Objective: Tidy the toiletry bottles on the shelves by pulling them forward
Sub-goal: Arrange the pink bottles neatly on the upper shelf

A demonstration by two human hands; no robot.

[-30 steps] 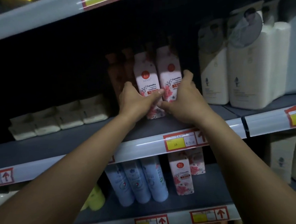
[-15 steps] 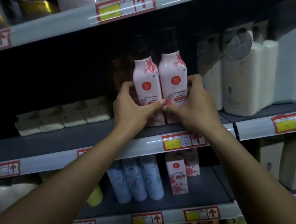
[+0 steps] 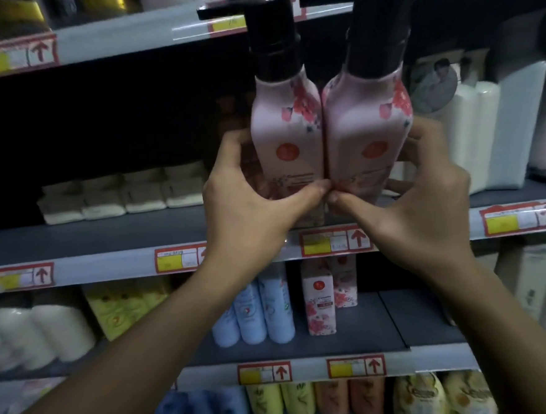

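Grey metal shelf (image 3: pixel 99 238), middle tier: two pink floral plastic pump bottles (image 3: pixel 288 141) with tall black pump caps stand touching side by side at its front edge, above the price strip. Left hand (image 3: pixel 252 205) and right hand (image 3: pixel 420 203) clamp the pair low on the outer flanks, thumbs meeting in front. Judged: rigid, smooth, top-heavy if full (contents hidden); low body grip suits, not the caps.

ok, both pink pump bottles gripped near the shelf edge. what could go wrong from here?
1. The two pink bottles sit near the shelf lip and are tall; pulled further, they could tip off.
2. The left hand and right hand grip low, so the tops may lean.
3. The pump heads seem close to the upper shelf edge and might snag.
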